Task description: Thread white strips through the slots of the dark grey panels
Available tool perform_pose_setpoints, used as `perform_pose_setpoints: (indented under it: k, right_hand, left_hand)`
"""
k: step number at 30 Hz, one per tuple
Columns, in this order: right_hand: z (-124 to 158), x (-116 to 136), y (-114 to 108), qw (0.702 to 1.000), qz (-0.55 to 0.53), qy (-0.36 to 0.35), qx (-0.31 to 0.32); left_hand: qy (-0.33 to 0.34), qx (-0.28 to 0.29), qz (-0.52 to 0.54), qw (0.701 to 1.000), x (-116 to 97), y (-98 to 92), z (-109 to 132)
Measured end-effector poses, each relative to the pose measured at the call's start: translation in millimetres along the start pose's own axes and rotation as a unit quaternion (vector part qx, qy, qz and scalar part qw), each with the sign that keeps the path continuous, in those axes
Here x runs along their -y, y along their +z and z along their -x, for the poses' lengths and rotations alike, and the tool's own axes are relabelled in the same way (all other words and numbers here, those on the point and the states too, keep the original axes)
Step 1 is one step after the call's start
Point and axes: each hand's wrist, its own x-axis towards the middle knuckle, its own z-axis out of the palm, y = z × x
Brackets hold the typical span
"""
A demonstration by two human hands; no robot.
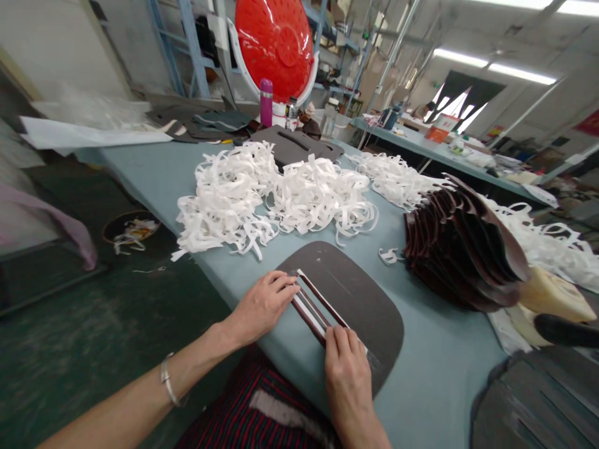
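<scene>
A dark grey rounded panel [374,305] lies flat on the table in front of me. Along its near side is a narrow dark brown leather-like strip piece [322,305], lined with white tape along its long sides and with a slot-like gap between them. My left hand [266,305] is closed at the far end of this piece, its fingertips pressed together on it. Over the near end curls my right hand [349,368], fingers closed on the brown and white edge. What lies under the fingertips is hidden.
Heaps of white tape loops [309,193] lie just beyond the panel. At right stands a stack of dark brown curved pieces [458,249], with a black-handled dark object [538,399] nearer me. A purple bottle [266,103] and red round fan-like object [276,47] are behind.
</scene>
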Motion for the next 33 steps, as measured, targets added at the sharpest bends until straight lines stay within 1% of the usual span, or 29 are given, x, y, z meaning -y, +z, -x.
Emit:
perform_pose_setpoints:
  k: [4, 7, 12, 14, 17, 21, 25, 29, 33]
  right_hand:
    - [22.5, -15.2, -13.1, 1.0, -0.005, -0.018, 0.022]
    - [34.5, -23.4, -24.3, 1.0, -0.008, -0.005, 0.026]
    - [45.2, -32.0, -37.0, 0.996, -0.049, 0.019, 0.07]
    - [49.1, -35.3, -37.1, 0.993, -0.089, 0.046, 0.064]
    - [56.4, -40.6, -31.8, 0.986, -0.149, 0.073, 0.03]
    - [62.2, -45.4, -24.6, 0.983, -0.171, 0.066, -0.007]
    - [57.7, -46.1, -25.4, 0.981, -0.182, 0.061, -0.01]
    - [53.4, -46.2, -28.5, 0.981, -0.186, 0.054, -0.014]
    - [55.3, -48.2, -29.4, 0.981, -0.189, 0.045, 0.011]
  left_hand:
    - [0.004, -0.007, 0.0, 1.0, 2.5, 5.6, 0.7]
    - [0.008, -0.006, 0.0, 1.0, 4.0, 8.8, 0.7]
    - [0.014, -0.005, -0.005, 1.0, 5.6, 11.7, -0.2]
    - [0.016, -0.004, -0.009, 1.0, 5.6, 12.3, -0.4]
    - [0.008, 0.001, -0.013, 1.0, 4.3, 12.2, -0.6]
    - [-0.002, 0.003, -0.023, 1.0, 1.8, 11.5, -1.4]
    - [0.01, 0.003, -0.038, 0.999, 0.7, 10.9, -1.8]
    - [0.0, 0.011, -0.052, 0.999, -2.4, 9.5, -1.5]
    - [-0.004, 0.022, -0.047, 0.999, -4.8, 8.5, -3.0]
